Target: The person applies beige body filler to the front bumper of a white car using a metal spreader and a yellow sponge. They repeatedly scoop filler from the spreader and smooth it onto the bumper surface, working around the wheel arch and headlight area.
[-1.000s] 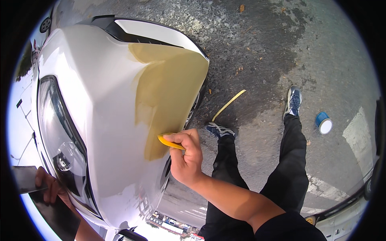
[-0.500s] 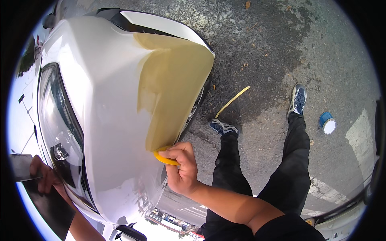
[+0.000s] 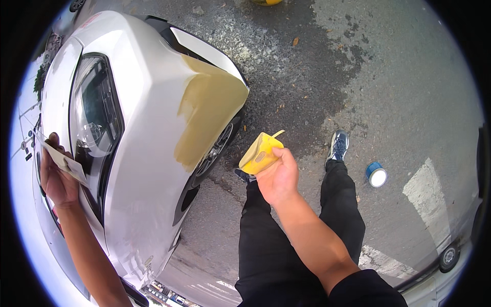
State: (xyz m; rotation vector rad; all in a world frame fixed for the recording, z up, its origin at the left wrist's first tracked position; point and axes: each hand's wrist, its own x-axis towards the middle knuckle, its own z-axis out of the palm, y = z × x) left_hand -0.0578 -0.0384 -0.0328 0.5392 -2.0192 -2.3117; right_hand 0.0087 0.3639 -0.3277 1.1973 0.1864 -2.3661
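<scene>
Right hand: the right hand (image 3: 279, 176) is curled closed in a pinch, palm turned up, thumb laid on a yellow spreader; the fingers behind it are hidden
Yellow spreader: the yellow spreader (image 3: 251, 162) sticks out beyond the right thumb, tilted, its upper face smeared with tan paste, clear of the car
Left hand: the left hand (image 3: 60, 181) is partly closed around a pale flat plate, with fingertips showing at its upper edge
Pale plate: the pale flat plate (image 3: 69, 163) leans at a slant in the left hand, seen nearly edge-on
Tan coat: between the two hands and ahead of them, a tan coat (image 3: 217, 105) covers a corner of the white car (image 3: 138, 169), its inner edge uneven
Headlight: the headlight (image 3: 94, 105) is just beyond and to the right of the left hand
Wheel: the car's wheel (image 3: 217, 148) is left of the right hand, below the coat
Shoes: one shoe (image 3: 242, 175) is partly hidden beside the spreader, the other (image 3: 338, 146) right of the right hand
Can: a blue can (image 3: 376, 174) with a white top is on the pavement, farther right of the right hand
</scene>
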